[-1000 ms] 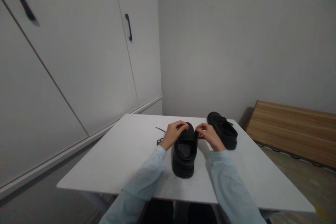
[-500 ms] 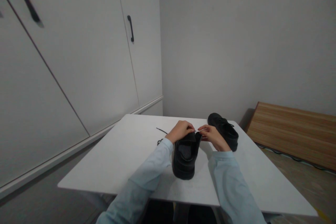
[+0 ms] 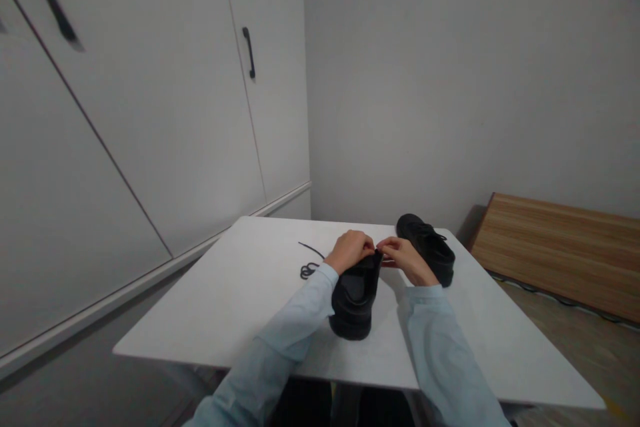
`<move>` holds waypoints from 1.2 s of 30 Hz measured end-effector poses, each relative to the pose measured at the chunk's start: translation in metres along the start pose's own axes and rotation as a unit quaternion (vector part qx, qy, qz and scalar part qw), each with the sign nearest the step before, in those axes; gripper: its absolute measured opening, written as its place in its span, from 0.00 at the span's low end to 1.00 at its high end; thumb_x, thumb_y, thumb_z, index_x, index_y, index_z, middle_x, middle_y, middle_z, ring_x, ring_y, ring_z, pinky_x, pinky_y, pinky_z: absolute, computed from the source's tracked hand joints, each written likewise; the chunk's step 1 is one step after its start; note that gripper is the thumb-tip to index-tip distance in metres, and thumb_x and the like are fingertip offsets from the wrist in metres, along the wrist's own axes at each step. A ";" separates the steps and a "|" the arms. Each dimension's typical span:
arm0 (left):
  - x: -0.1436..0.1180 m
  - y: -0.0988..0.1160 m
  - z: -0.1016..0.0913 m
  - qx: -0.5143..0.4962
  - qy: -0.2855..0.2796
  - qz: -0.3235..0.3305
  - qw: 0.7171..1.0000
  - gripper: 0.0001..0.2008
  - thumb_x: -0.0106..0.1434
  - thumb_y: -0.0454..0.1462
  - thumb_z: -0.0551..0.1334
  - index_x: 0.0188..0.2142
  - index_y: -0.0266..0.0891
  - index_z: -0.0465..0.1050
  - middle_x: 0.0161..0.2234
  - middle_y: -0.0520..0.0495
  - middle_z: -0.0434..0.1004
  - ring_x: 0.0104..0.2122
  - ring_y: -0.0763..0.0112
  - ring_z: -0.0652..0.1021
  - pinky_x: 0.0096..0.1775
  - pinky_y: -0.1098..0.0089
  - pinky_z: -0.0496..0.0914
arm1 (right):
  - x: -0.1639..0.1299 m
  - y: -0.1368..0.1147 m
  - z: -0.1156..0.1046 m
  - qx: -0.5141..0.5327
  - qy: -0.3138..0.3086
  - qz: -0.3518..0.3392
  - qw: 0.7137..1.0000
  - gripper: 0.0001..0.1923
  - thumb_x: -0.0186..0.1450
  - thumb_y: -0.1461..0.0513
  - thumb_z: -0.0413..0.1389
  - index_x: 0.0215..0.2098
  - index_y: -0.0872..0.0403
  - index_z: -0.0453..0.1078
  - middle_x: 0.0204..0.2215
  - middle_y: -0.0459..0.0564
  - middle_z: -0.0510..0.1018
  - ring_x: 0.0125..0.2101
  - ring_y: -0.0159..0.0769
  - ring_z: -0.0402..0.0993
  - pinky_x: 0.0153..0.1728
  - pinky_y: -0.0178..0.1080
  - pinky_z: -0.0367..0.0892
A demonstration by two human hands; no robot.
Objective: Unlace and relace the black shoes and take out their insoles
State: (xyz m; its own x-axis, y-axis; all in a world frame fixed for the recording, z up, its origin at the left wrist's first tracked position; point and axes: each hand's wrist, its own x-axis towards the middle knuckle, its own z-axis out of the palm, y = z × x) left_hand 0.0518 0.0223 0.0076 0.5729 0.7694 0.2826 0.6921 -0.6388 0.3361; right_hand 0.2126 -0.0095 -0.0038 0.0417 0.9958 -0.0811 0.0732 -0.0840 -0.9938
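Observation:
A black lace-up shoe (image 3: 351,320) sits on the white table with its heel toward me and its opening facing up. Over the left side of its tongue my left hand (image 3: 351,250) is closed, thumb and fingers pinched at what looks like the shoelace; the tip is too small to make out. My right hand (image 3: 403,257) pinches the upper edge of the shoe's right eyelet flap, its fingertips almost touching the left ones. Left of the shoe, a dark shoelace (image 3: 309,271) lies on the table in small loops with one end stretched outward.
A second black shoe (image 3: 423,240), laced, stands at the table's far right corner. The white table (image 3: 225,307) lies before white cabinets (image 3: 200,113) on the left and a grey wall. A wood-grain panel (image 3: 555,247) leans at the right.
My left hand has shifted slightly right, closer to my right hand at the eyelet flap. The thin lace piece between the fingertips is now hidden. More of the loops on the table shows.

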 end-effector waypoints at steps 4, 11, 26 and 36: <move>-0.002 0.002 0.002 -0.035 0.014 -0.024 0.999 0.07 0.59 0.38 0.62 0.36 0.42 0.77 0.32 0.50 0.80 0.35 0.68 0.77 0.38 0.72 0.67 | 0.003 0.005 0.001 -0.033 -0.029 0.022 0.999 0.10 0.64 0.63 0.53 0.25 0.56 0.65 0.19 0.45 0.74 0.19 0.28 0.73 0.23 0.31 0.71; -0.005 0.007 0.004 -0.040 0.025 -0.043 0.998 0.09 0.60 0.37 0.61 0.41 0.45 0.74 0.35 0.52 0.80 0.37 0.69 0.77 0.40 0.72 0.67 | 0.011 0.017 0.006 -0.140 -0.051 0.069 0.986 0.12 0.70 0.59 0.44 0.31 0.54 0.62 0.14 0.42 0.70 0.15 0.29 0.71 0.18 0.30 0.67; -0.001 -0.014 0.002 -0.211 -0.013 0.000 0.977 0.10 0.58 0.35 0.61 0.40 0.37 0.74 0.35 0.48 0.81 0.37 0.71 0.79 0.43 0.73 0.69 | 0.012 0.019 0.003 -0.125 -0.033 0.036 0.991 0.15 0.67 0.61 0.49 0.22 0.56 0.63 0.13 0.41 0.67 0.13 0.26 0.66 0.15 0.28 0.64; -0.011 -0.019 -0.012 -0.251 -0.095 0.014 0.963 0.13 0.59 0.32 0.60 0.44 0.38 0.71 0.44 0.46 0.79 0.45 0.72 0.77 0.48 0.73 0.67 | 0.021 0.024 -0.003 -0.132 0.065 -0.001 0.989 0.15 0.64 0.62 0.54 0.19 0.56 0.62 0.14 0.42 0.70 0.10 0.23 0.64 0.12 0.26 0.61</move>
State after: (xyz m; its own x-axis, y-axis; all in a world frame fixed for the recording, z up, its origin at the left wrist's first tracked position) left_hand 0.0270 0.0259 0.0090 0.6904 0.7088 0.1444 0.4034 -0.5430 0.7365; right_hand 0.2180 0.0095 -0.0286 0.1685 0.9843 -0.0521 0.3298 -0.1061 -0.9381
